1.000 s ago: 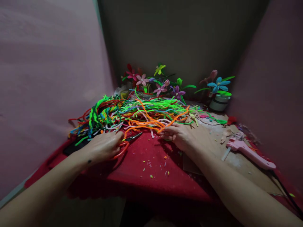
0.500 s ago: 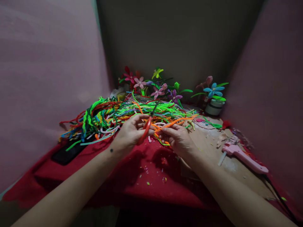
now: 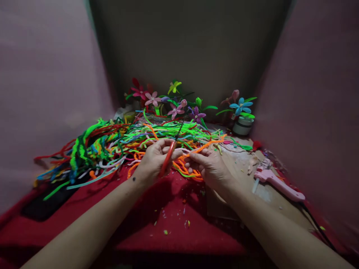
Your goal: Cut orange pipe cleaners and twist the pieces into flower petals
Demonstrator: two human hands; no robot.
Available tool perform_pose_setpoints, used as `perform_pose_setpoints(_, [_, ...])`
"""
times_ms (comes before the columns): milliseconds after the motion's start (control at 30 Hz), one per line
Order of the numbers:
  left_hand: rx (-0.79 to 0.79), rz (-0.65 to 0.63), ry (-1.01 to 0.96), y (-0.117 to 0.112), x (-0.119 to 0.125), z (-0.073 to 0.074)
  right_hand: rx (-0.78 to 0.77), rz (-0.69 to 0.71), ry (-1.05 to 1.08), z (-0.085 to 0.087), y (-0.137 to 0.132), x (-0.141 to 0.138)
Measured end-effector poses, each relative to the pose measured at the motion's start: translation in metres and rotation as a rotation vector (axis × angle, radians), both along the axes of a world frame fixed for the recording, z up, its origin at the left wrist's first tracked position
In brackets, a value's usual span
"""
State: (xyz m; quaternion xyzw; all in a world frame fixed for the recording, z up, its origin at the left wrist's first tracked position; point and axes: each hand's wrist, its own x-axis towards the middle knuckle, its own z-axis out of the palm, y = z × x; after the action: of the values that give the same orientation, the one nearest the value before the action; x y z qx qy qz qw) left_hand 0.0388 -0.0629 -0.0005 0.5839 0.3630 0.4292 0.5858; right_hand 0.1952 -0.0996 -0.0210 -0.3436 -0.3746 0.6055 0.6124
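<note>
My left hand (image 3: 154, 158) is closed around red-handled scissors (image 3: 167, 158), whose dark blades point up and away from me. Between the thumb and fingers of my right hand (image 3: 213, 166) is an orange pipe cleaner (image 3: 209, 144), slanting up to the right. Its near end lies close to my left fingertips; whether they also touch it I cannot tell. Just beyond both hands spreads a heap of mostly green pipe cleaners (image 3: 171, 130), and more orange ones lie under my fingers.
A pink glue gun (image 3: 280, 185) rests on cardboard (image 3: 238, 168) at the right. Pipe-cleaner flowers (image 3: 175, 110) stand at the back, a blue one (image 3: 241, 107) beside a small jar (image 3: 243, 125). Left, a black phone-like slab (image 3: 42, 203) lies on red cloth (image 3: 134, 228) scattered with scraps.
The view has turned slightly, so the table things appear farther left. Both hands keep nearly the same pose, still holding the scissors and the orange pipe cleaner.
</note>
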Motion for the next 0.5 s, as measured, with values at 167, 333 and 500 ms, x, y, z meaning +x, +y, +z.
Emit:
perform_pose_setpoints(167, [0.639,0.059,0.606,0.004,-0.018,-0.010,0.106,-0.225,-0.078,0.004,-0.001,0.005])
perform_pose_setpoints(333, [0.993,-0.004,0.952,0.000,-0.018,-0.026,0.178,-0.426,-0.235,0.007,-0.002,0.007])
perform_pose_setpoints(500, [0.959,-0.026,1.062,-0.004,-0.012,-0.036,0.210,-0.510,-0.317,0.003,-0.002,0.005])
